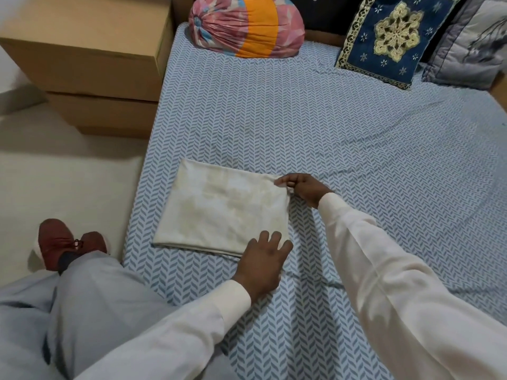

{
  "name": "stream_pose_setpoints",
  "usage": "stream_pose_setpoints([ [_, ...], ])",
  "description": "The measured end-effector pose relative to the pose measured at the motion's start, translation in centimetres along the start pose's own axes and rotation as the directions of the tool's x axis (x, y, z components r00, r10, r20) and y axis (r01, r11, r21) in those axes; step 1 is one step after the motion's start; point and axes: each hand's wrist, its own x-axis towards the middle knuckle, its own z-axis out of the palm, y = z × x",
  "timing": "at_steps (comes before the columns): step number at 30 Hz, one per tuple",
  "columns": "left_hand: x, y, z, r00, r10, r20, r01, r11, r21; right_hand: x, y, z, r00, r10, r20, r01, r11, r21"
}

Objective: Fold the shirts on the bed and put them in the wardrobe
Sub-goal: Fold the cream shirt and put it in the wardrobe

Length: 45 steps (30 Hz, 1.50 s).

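The folded shirt point(225, 207) is lying just left of centre on the bed point(356, 149). The right hand point(300, 187) is pinching its upper right corner. The left hand point(263, 261), fingers spread, is pressing its lower right corner. Light and limp, it is probably needing support under both edges.

This is a bedroom in a home. A bed point(356, 160) fills most of the view, spread with a blue-and-white herringbone sheet (slightly rumpled). At its far end lie a pink floral bolster point(247, 26) with an orange band, a navy embroidered cushion point(389, 37) and a grey pillow point(472, 42). Two plain cardboard boxes point(90, 50) are stacked on the pale floor point(68, 182) just beside the bed.
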Motion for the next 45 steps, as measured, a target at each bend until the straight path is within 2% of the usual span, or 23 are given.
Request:
stream_pose_setpoints([
  [2,0.2,0.5,0.4,1.0,-0.021,0.005,0.021,0.999,0.025,0.4,-0.1,0.2,0.999,-0.047,0.003,0.047,0.994,-0.1],
  [5,0.5,1.0,0.7,1.0,-0.028,-0.009,0.029,0.999,0.031,1.0,0.3,0.7,0.997,-0.075,-0.032,0.07,0.986,-0.149],
  [8,1.1,0.6,0.3,0.998,-0.058,0.004,0.058,0.998,0.0,1.4,1.1,1.2,0.99,-0.104,-0.096,0.089,0.985,-0.15],
  [11,1.5,0.5,0.0,0.995,-0.095,0.03,0.096,0.995,-0.009,1.3,0.9,1.4,0.987,-0.072,-0.141,0.056,0.991,-0.118],
  [15,1.4,-0.5,-0.2,0.994,-0.075,-0.076,0.07,0.996,-0.057,0.5,-0.6,1.5,0.992,-0.04,-0.118,0.03,0.996,-0.09],
  [17,0.7,-1.4,-1.3,0.992,-0.084,-0.097,0.07,0.987,-0.145,0.1,-1.5,1.5,0.995,-0.024,-0.1,0.014,0.995,-0.102],
  [20,-0.8,-3.1,-3.2,0.979,-0.115,-0.168,0.069,0.964,-0.256,-0.3,-3.2,0.8,0.999,-0.038,-0.036,0.029,0.975,-0.222],
  [22,-2.5,-4.5,-5.1,0.957,-0.152,-0.245,0.069,0.945,-0.319,-1.2,-4.6,0.1,0.997,-0.071,-0.021,0.066,0.98,-0.19],
  [24,-4.3,-5.8,-7.7,0.928,-0.21,-0.307,0.054,0.893,-0.446,-3.0,-6.1,-0.4,0.985,-0.163,-0.056,0.156,0.981,-0.118],
  [26,-6.4,-7.1,-10.9,0.895,-0.304,-0.327,0.057,0.804,-0.592,-5.3,-7.5,-0.9,0.936,-0.324,-0.135,0.302,0.94,-0.159],
  [28,-8.8,-8.4,-14.2,0.858,-0.377,-0.349,0.057,0.745,-0.665,-8.3,-9.2,-1.4,0.888,-0.432,-0.156,0.405,0.897,-0.18],
  [32,-14.1,-9.9,-19.6,0.802,-0.437,-0.408,-0.029,0.654,-0.756,-16.7,-12.6,-1.8,0.846,-0.529,-0.068,0.525,0.849,-0.063],
  [37,-17.3,-9.7,-23.7,0.799,-0.445,-0.406,-0.142,0.515,-0.845,-25.0,-14.7,-0.8,0.757,-0.654,-0.003,0.646,0.748,0.151],
  [41,-16.3,-10.5,-23.4,0.847,-0.439,-0.299,-0.099,0.424,-0.9,-25.3,-14.1,-0.3,0.793,-0.609,0.021,0.599,0.785,0.161],
  [45,-12.0,-13.0,-20.4,0.874,-0.467,-0.133,0.086,0.418,-0.904,-21.3,-12.5,-0.3,0.91,-0.414,0.021,0.412,0.908,0.077],
])
